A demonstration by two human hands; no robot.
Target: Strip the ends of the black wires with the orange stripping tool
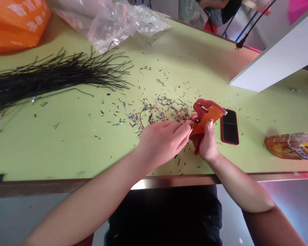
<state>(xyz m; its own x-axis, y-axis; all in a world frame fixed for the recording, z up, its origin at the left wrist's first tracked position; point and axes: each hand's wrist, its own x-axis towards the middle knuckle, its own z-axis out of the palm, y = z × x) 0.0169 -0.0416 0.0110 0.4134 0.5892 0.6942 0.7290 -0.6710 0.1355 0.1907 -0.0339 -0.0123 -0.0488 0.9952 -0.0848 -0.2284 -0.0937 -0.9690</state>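
Observation:
In my right hand [207, 140] is an orange and red wire stripper [207, 116], gripped around its handles with the thumb on the orange side. My left hand [166, 138] is closed in a pinch right at the stripper's jaw side. A short bit of thin black wire [194, 126] shows between those fingertips and the tool; the rest of it is mostly hidden by the hand. Under and beyond my hands lies a scatter of black insulation scraps [166, 101], bare copper strands [182, 116] and a few blue-tipped pieces [133, 118].
A thick bundle of black wires [66, 71] lies at the left. Behind it are an orange bag [15, 24] and clear plastic bags [115, 25]. To the right are a phone [230, 127], a drink bottle [291, 146] and a white panel [274, 54]. Another person [224, 8] sits beyond the table [53, 147].

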